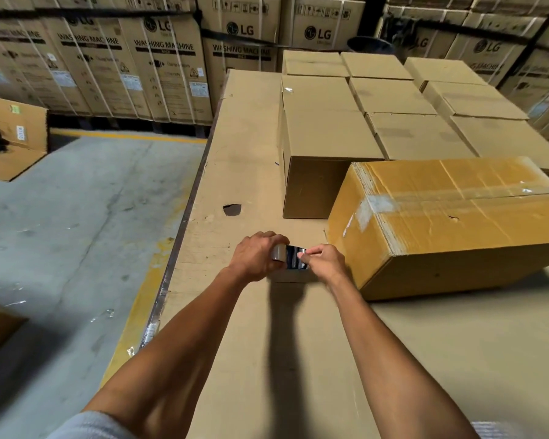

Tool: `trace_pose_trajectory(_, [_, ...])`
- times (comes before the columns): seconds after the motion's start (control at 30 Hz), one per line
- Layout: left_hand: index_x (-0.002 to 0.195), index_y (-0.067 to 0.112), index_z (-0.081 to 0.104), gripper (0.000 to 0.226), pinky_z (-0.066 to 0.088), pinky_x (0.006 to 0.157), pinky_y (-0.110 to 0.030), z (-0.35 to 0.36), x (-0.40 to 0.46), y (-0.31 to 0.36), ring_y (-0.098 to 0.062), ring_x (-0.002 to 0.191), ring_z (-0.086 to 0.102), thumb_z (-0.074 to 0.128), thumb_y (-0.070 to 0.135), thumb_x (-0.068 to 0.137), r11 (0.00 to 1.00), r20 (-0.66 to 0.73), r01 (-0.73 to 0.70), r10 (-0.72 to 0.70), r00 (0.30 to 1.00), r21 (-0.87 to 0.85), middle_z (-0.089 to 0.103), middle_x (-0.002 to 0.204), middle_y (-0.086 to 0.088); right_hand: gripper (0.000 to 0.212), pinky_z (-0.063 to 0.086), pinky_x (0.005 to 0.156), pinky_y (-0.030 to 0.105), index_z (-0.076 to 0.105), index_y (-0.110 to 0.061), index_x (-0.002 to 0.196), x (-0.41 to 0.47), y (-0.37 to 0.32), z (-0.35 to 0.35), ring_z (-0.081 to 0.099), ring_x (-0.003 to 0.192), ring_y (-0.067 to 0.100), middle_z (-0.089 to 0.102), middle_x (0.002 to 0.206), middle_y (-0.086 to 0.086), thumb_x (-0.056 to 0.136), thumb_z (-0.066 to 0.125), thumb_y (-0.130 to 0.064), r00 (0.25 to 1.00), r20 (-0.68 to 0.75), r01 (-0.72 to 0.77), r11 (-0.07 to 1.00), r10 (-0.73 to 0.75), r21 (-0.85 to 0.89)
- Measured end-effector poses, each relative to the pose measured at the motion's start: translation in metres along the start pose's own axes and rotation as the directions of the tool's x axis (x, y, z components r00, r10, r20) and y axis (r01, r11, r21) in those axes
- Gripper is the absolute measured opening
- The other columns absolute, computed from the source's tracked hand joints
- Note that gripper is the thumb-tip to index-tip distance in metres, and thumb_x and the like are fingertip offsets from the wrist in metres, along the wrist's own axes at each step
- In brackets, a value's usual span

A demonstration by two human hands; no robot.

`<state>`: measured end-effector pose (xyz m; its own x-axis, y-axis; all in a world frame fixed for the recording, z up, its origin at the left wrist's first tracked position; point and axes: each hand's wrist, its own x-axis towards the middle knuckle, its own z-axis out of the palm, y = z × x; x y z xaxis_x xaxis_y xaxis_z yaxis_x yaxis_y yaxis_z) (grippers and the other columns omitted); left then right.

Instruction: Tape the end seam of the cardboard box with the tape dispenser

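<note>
Holding the shiny black tape dispenser with its clear roll [290,257] in both hands, left hand [256,255] wrapped round the roll, right hand [325,262] pinching the tape end. The yellow-brown cardboard box [450,223] lies just right of them on the cardboard-covered desk [251,147]. My guess: the loose end folds back on itself, or lands crooked off the seam.

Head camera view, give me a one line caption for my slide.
Both hands, left and right, hold a tape dispenser beside the yellowish cardboard box.

The tape dispenser [293,260] is mostly covered by both hands — its shape unclear; the cardboard box [457,223] runs off the right edge.
</note>
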<state>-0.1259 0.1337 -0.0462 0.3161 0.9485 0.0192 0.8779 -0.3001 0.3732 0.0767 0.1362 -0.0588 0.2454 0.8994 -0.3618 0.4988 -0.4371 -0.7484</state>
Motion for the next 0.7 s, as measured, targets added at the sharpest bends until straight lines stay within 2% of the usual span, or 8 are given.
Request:
trace_pose_trajectory(0.07, [0.147, 0.031, 0.063, 0.061, 0.051, 0.095, -0.044, -0.007, -0.003, 0.006, -0.031, 0.127, 0.063, 0.086, 0.044, 0.092, 1.000, -0.030, -0.017, 0.017, 0.999, -0.004, 0.070, 0.138, 0.000, 0.022, 0.056, 0.090, 0.030, 0.082, -0.017, 0.096, -0.004, -0.009, -0.006, 0.073, 0.101, 0.024, 0.081, 0.099, 0.003, 0.082, 0.091, -0.032, 0.998, -0.045, 0.036, 0.998, -0.039, -0.059])
trace_pose_trajectory(0.23, [0.147, 0.032, 0.063, 0.061, 0.055, 0.094, -0.044, -0.018, -0.015, 0.019, -0.030, 0.123, 0.064, 0.086, 0.046, 0.093, 0.999, -0.125, -0.035, 0.034, 0.992, -0.002, 0.071, 0.138, 0.000, 0.010, 0.051, 0.093, 0.027, 0.085, -0.014, 0.097, -0.025, -0.027, -0.023, 0.071, 0.112, 0.028, 0.082, 0.110, 0.007, 0.088, 0.085, -0.017, 0.987, -0.118, 0.086, 0.985, -0.104, -0.151])
trace_pose_trajectory(0.3, [0.146, 0.032, 0.063, 0.060, 0.054, 0.093, -0.044, -0.021, -0.020, 0.022, -0.030, 0.122, 0.063, 0.087, 0.046, 0.093, 0.999, -0.147, -0.041, 0.039, 0.988, -0.007, 0.071, 0.137, 0.000, 0.009, 0.048, 0.090, 0.025, 0.085, -0.016, 0.100, -0.034, -0.030, -0.030, 0.069, 0.114, 0.027, 0.081, 0.113, 0.005, 0.091, 0.082, -0.019, 0.988, -0.123, 0.078, 0.986, -0.097, -0.147])
trace_pose_trajectory(0.4, [0.146, 0.031, 0.063, 0.061, 0.055, 0.094, -0.045, -0.023, -0.025, 0.027, -0.030, 0.122, 0.063, 0.087, 0.046, 0.093, 0.999, -0.160, -0.043, 0.039, 0.986, -0.026, 0.071, 0.137, -0.001, 0.009, 0.040, 0.081, 0.022, 0.085, -0.022, 0.100, -0.039, -0.026, -0.037, 0.064, 0.101, 0.021, 0.075, 0.102, -0.001, 0.092, 0.081, -0.024, 0.993, -0.104, 0.048, 0.996, -0.055, -0.075])
trace_pose_trajectory(0.47, [0.147, 0.030, 0.062, 0.061, 0.056, 0.094, -0.046, -0.024, -0.028, 0.028, -0.030, 0.122, 0.063, 0.087, 0.045, 0.092, 0.998, -0.168, -0.047, 0.039, 0.985, -0.039, 0.071, 0.137, -0.001, 0.002, 0.044, 0.082, 0.024, 0.082, -0.029, 0.090, -0.042, -0.023, -0.041, 0.063, 0.098, 0.017, 0.072, 0.098, -0.008, 0.090, 0.084, -0.030, 0.995, -0.096, 0.030, 0.999, -0.033, -0.031])
trace_pose_trajectory(0.57, [0.145, 0.030, 0.063, 0.061, 0.057, 0.091, -0.044, -0.023, -0.030, 0.029, -0.029, 0.119, 0.064, 0.088, 0.044, 0.092, 0.994, -0.187, -0.066, 0.050, 0.981, -0.082, 0.071, 0.136, 0.000, 0.014, 0.058, 0.091, 0.032, 0.076, -0.035, 0.075, -0.040, -0.021, -0.046, 0.072, 0.100, 0.019, 0.078, 0.096, -0.011, 0.083, 0.088, -0.036, 0.996, -0.092, 0.022, 1.000, -0.022, -0.004])
trace_pose_trajectory(0.7, [0.143, 0.029, 0.064, 0.060, 0.057, 0.088, -0.042, -0.024, -0.031, 0.031, -0.027, 0.115, 0.064, 0.089, 0.045, 0.091, 0.989, -0.211, -0.083, 0.057, 0.976, -0.119, 0.072, 0.134, 0.000, 0.015, 0.061, 0.096, 0.040, 0.076, -0.035, 0.073, -0.040, -0.023, -0.052, 0.075, 0.098, 0.019, 0.081, 0.097, -0.010, 0.081, 0.089, -0.034, 0.997, -0.077, 0.018, 1.000, -0.018, 0.008])
